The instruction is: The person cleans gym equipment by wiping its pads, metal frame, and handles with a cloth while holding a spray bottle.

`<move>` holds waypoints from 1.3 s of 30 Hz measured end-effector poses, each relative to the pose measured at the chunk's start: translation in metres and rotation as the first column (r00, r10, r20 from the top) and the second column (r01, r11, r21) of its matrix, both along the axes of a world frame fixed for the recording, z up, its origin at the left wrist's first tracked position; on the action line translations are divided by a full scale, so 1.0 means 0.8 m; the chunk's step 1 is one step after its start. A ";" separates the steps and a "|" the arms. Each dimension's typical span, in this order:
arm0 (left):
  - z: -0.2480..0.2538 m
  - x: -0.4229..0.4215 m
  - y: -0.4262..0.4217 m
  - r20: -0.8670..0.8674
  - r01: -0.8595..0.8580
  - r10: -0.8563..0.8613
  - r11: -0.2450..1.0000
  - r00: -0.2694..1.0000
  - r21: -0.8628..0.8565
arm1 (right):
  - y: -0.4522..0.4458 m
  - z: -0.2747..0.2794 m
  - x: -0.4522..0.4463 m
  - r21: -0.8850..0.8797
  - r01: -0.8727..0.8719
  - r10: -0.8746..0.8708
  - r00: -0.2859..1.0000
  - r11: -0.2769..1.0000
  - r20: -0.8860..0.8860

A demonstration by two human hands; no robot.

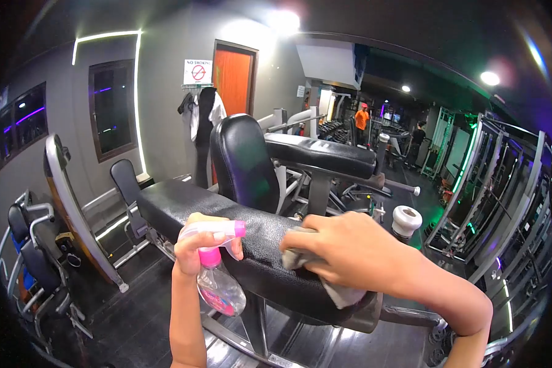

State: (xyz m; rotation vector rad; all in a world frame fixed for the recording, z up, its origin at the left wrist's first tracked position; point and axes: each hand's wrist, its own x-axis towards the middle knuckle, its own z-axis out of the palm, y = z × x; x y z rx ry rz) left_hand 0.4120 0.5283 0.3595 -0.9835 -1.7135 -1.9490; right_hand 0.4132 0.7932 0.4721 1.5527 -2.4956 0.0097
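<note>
My left hand (197, 245) is wrapped round the neck of a clear spray bottle (219, 287) with a pink and white nozzle, in front of a long black padded bench (260, 230). The bottle is slightly tilted. Pressed to the right part of this pad, my right hand (334, 245) grips a grey cloth (343, 293), whose lower end hangs over the pad's near edge. Behind the pad stands a black backrest (244, 162).
A second black pad (322, 153) lies beyond, with a white-capped post (406, 222) at its right. Gym machines stand left and right. Clothes (205, 116) hang by an orange door (233, 80). Farther back are a person in orange (361, 118) and a person in black (417, 138).
</note>
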 end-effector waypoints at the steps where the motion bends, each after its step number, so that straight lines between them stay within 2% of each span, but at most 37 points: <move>1: 0.003 0.001 0.000 0.043 -0.004 0.003 1.000 0.999 0.005 | -0.013 -0.009 -0.010 -0.033 -0.036 0.033 0.996 0.999 -0.078; 2: 0.005 0.002 -0.001 0.047 0.009 -0.009 1.000 0.999 0.009 | -0.029 -0.017 -0.020 -0.030 -0.023 0.021 0.997 0.999 -0.073; 4: 0.009 0.003 -0.003 0.084 -0.085 0.085 0.996 0.993 -0.008 | -0.056 -0.031 -0.036 -0.107 -0.061 0.045 0.988 0.992 -0.148; 7: 0.006 0.003 -0.004 0.088 -0.073 0.071 0.997 0.994 0.015 | -0.065 -0.033 -0.040 -0.093 -0.052 0.042 0.994 0.994 -0.105; 12: 0.007 0.003 -0.005 0.091 -0.112 0.110 0.994 0.990 0.017 | -0.013 -0.009 0.001 -0.018 -0.008 0.006 0.998 1.000 -0.064; 15: 0.005 0.001 -0.011 0.052 -0.021 0.021 1.000 0.998 0.010 | 0.019 0.011 0.044 0.087 0.120 -0.121 0.993 0.989 0.009; 17: 0.005 0.002 -0.011 0.064 -0.027 0.027 1.000 0.998 0.010 | 0.028 0.021 0.069 0.153 0.253 -0.258 0.966 0.955 0.016; 18: 0.005 0.001 -0.010 0.076 -0.043 0.043 0.999 0.996 0.006 | 0.027 0.017 0.073 0.158 0.262 -0.268 0.963 0.952 0.017; 20: 0.005 -0.001 -0.010 0.060 -0.023 0.023 1.000 0.998 0.009 | 0.023 0.008 0.080 0.079 0.514 -0.515 0.857 0.854 -0.010; 22: 0.006 -0.001 -0.010 0.015 -0.076 0.077 0.997 0.997 -0.034 | 0.024 -0.005 0.060 -0.010 0.490 -0.489 0.870 0.872 -0.067; 24: 0.008 0.000 -0.006 0.004 -0.054 0.054 0.998 0.999 -0.021 | 0.017 -0.019 0.034 -0.079 0.479 -0.485 0.859 0.874 -0.161; 26: 0.009 0.002 -0.003 0.079 -0.143 0.143 0.990 0.987 -0.005 | 0.005 -0.021 -0.006 -0.012 0.515 -0.512 0.848 0.857 -0.136; 29: 0.001 -0.004 -0.009 -0.002 -0.028 0.028 0.999 1.000 0.030 | -0.010 -0.028 -0.061 0.014 0.536 -0.530 0.838 0.844 -0.127; 30: 0.002 -0.003 -0.009 -0.003 -0.021 0.021 0.999 1.000 0.029 | -0.016 -0.024 -0.070 0.105 0.586 -0.577 0.810 0.803 -0.108; 31: 0.003 -0.003 -0.009 -0.001 -0.029 0.029 0.999 1.000 0.018 | -0.019 -0.022 -0.072 0.197 0.626 -0.622 0.778 0.755 -0.092; 32: 0.003 -0.002 -0.010 0.001 -0.039 0.039 0.999 0.999 0.008 | -0.019 -0.023 -0.066 0.196 0.629 -0.625 0.775 0.752 -0.092; 35: 0.005 -0.002 -0.010 -0.028 -0.069 0.069 0.997 0.997 -0.023 | -0.012 -0.022 -0.029 0.015 0.606 -0.603 0.794 0.796 -0.078; 39: 0.003 0.003 -0.004 0.024 -0.051 0.050 0.998 0.998 0.042 | -0.004 -0.018 0.029 -0.029 0.559 -0.560 0.827 0.829 -0.057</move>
